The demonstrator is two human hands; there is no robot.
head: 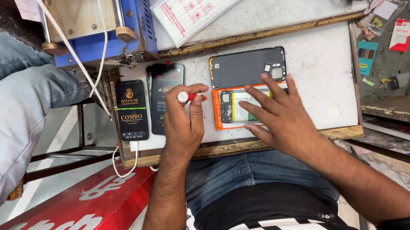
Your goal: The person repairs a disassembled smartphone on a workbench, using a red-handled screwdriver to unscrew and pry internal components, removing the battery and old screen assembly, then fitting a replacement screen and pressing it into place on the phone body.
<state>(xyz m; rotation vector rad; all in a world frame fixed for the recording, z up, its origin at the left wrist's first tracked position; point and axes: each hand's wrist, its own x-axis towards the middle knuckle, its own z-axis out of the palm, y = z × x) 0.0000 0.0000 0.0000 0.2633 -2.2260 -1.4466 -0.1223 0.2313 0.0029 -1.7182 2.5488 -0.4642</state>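
The left hand's fingers (pixel 194 97) are curled tight around a small screwdriver (pixel 189 97) with a red shaft and a white cap; the cap pokes out beside the thumb. The left hand (pixel 185 119) hovers just left of the opened phone (pixel 237 107), the landmark here, over the tabletop (pixel 320 75).

The right hand's fingers (pixel 258 110) are spread wide and flat, grasping nothing; the fingertips press on the opened phone's exposed insides, on the pale battery and the strip beside it. The right hand (pixel 278 115) covers the phone's right half. The phone lies face down in an orange frame, its dark board showing at the left end.

Just above the phone, touching or nearly so, lies its grey back cover (pixel 246 68), inner side up. Left of the phone, past the left hand, a dark screen (pixel 165 101) lies flat, and further left a black box (pixel 132 110) with gold print. A white cable (pixel 128 164) hangs off the tabletop edge below the box.

Well above and left of the phone stands a blue machine (pixel 104 26) with a wooden top; a white packet (pixel 198 4) lies above it. Far left, another person's jeans-clad leg (pixel 7 115) shows.
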